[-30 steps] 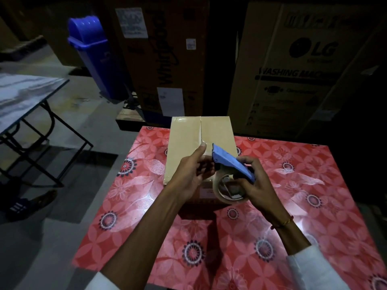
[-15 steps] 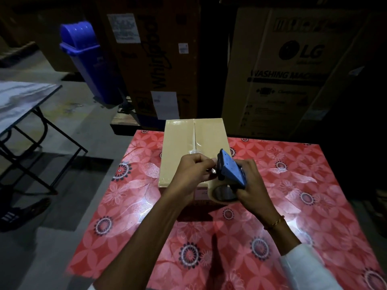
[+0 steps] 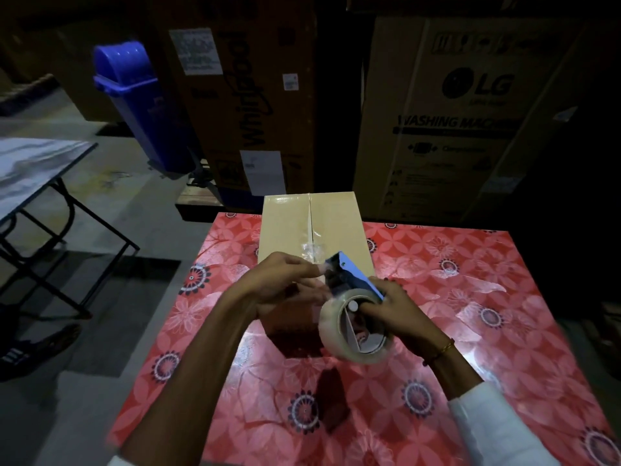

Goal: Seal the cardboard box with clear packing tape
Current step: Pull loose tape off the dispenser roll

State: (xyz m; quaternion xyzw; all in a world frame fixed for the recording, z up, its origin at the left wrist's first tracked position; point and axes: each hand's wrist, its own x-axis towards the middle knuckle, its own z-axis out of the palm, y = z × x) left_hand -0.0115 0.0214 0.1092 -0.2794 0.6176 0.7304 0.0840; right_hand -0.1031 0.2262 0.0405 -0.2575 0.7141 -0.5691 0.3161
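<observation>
A small cardboard box (image 3: 332,223) stands on the red flowered table (image 3: 470,297), its top flaps closed along a centre seam with a short piece of clear tape near the front. My right hand (image 3: 400,314) grips a blue tape dispenser (image 3: 353,277) carrying a roll of clear tape (image 3: 349,327), lifted above the box's near end. My left hand (image 3: 285,280) pinches the free end of the tape at the dispenser's mouth. The box's near side is hidden behind both hands.
Large appliance cartons (image 3: 463,116) stand right behind the table. A blue bin (image 3: 134,105) leans on the floor at the back left. A folding table (image 3: 37,169) is at the left, with a person's shoe (image 3: 40,344) below it.
The dispenser has lifted off the box top and swung back toward me, so the roll now faces the camera. My left hand has shifted from the box top to the tape's end.
</observation>
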